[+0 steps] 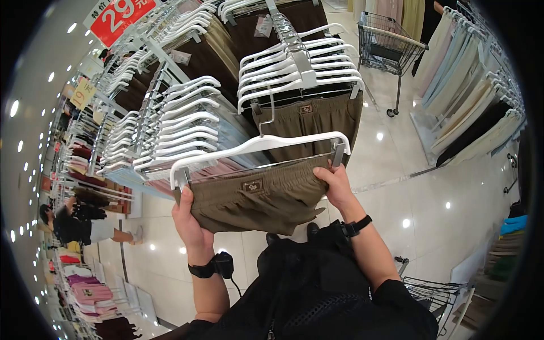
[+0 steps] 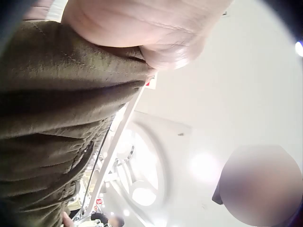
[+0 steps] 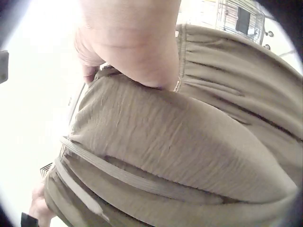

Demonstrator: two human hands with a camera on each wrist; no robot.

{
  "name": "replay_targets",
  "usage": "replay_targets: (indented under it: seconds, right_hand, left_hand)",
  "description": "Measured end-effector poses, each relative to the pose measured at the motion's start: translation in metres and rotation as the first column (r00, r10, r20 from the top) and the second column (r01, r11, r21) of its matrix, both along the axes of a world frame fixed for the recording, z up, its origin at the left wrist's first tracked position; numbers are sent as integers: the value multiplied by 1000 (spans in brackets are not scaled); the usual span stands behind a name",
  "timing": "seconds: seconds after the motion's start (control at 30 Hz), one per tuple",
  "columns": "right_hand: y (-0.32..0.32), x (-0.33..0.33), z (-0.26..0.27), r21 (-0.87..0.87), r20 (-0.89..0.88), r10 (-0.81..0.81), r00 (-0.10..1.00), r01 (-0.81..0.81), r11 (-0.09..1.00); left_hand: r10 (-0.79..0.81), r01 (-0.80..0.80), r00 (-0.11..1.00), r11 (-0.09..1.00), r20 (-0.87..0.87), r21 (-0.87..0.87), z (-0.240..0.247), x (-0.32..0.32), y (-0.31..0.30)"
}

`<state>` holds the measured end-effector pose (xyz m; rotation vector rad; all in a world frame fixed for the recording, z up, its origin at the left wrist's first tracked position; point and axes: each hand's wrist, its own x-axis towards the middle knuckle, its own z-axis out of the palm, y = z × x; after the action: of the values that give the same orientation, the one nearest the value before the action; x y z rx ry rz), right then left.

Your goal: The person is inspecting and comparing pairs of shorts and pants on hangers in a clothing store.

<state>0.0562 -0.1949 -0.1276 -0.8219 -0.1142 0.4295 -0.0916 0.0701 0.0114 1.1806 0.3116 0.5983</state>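
Observation:
Brown elastic-waist pants (image 1: 258, 198) hang clipped to a white hanger (image 1: 266, 143), its metal hook pointing up and away from me. A small dark patch (image 1: 253, 186) sits on the waistband. My left hand (image 1: 194, 220) grips the waistband's left end, thumb up near the hanger's clip. At the right end, my right hand (image 1: 338, 186) pinches the waistband, thumb on the front just below the other clip (image 1: 338, 154). Pale drawstrings (image 3: 118, 175) cross the cloth in the right wrist view. Brown fabric (image 2: 52, 109) fills the left side of the left wrist view.
Similar brown pants (image 1: 309, 122) hang on a rack straight ahead. Left of them are rows of white hangers (image 1: 190, 122) with pastel garments. A shopping cart (image 1: 385, 45) stands beyond, another cart (image 1: 436, 294) at lower right. A person (image 1: 85, 226) is at far left.

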Motion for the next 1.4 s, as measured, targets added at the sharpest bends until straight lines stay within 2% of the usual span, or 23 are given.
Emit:
replay_targets:
  seconds: [0.07, 0.13, 0.2, 0.27, 0.4, 0.5, 0.6, 0.67, 0.73, 0.8, 0.87, 0.93, 1.0, 1.03, 1.07, 1.1, 1.13, 1.2, 1.23, 1.27, 1.33, 1.37, 1.4]
  right_hand:
    - [-15, -3, 5, -124, 115, 39, 993, -25, 992]
    - [-19, -13, 32, -153, 92, -27, 995, 40, 987]
    - [-25, -15, 46, -191, 239, -5, 971, 52, 980]
    - [-27, -19, 46, -204, 254, 6, 967, 47, 978]
    - [-29, -24, 59, -132, 282, -63, 957, 104, 986]
    - [-28, -23, 64, -193, 242, -157, 958, 206, 960]
    - [-27, -23, 62, -246, 246, -204, 947, 265, 932]
    - [-26, -23, 65, -241, 249, -197, 948, 257, 936]
    - [-27, -24, 73, -238, 254, -191, 948, 253, 938]
    - [-29, -27, 83, -325, 304, -139, 943, 240, 915]
    - [-27, -28, 86, -314, 317, -116, 941, 220, 924]
    - [-24, -31, 89, -304, 328, -96, 940, 201, 931]
    - [-22, -35, 92, -353, 421, -42, 906, 206, 913]
    - [-20, -37, 93, -371, 426, -23, 905, 197, 908]
    - [-21, -39, 98, -371, 429, -23, 903, 199, 907]
    - [-22, -41, 108, -446, 504, 52, 862, 208, 870]
    - [-22, -43, 112, -518, 565, 135, 814, 222, 826]
    - [-17, -43, 99, -544, 571, 196, 797, 189, 817]
    - [-16, -44, 100, -553, 598, 229, 768, 189, 812]
    - [-14, -44, 101, -561, 623, 261, 737, 189, 806]
    - [-10, -47, 108, -577, 630, 318, 708, 154, 802]
    - [-9, -48, 110, -593, 637, 369, 677, 124, 796]
    - [-8, -49, 110, -593, 637, 371, 675, 122, 796]
  left_hand:
    - [-11, 3, 998, 990, -57, -143, -19, -4, 4]
    - [-56, 45, 997, 979, -53, -201, -32, -6, 6]
    - [-97, 82, 994, 964, -47, -255, -36, -3, 5]
    - [-75, 60, 997, 945, -36, -320, -35, 0, 0]
    - [-136, 116, 990, 934, -38, -337, -45, 1, 3]
    - [-96, 62, 993, 927, -75, -370, -52, -2, -1]
    - [-166, 110, 980, 911, -110, -398, -61, -8, 2]
    - [-237, 123, 950, 884, -205, -451, -70, -13, 7]
    - [-255, 132, 938, 889, -235, -439, -79, -17, 10]
    - [-276, 132, 903, 907, -329, -399, -86, -20, 10]
    - [-310, 168, 889, 906, -338, -388, -94, -22, 15]
    - [-374, 238, 828, 909, -417, -342, -108, -23, 22]
    - [-386, 278, 801, 917, -458, -288, -112, -26, 22]
    - [-347, 356, 729, 928, -590, -107, -114, -26, 20]
    - [-273, 445, 655, 893, -704, 67, -115, -25, 19]
    - [-129, 585, 552, 764, -824, 273, -108, -23, 17]
    - [-130, 585, 553, 764, -823, 272, -92, -21, 7]
    - [170, 558, 675, 519, -718, 648, -66, -14, -14]
    - [146, 497, 740, 539, -657, 680, -63, -9, -16]
    - [147, 495, 740, 541, -657, 679, -56, -3, -20]
    - [-121, 396, 901, 623, -417, 675, -27, 11, -40]
    - [-117, 393, 901, 625, -417, 675, -21, 19, -46]
    - [-308, 412, 911, 625, -275, 664, -17, 27, -52]
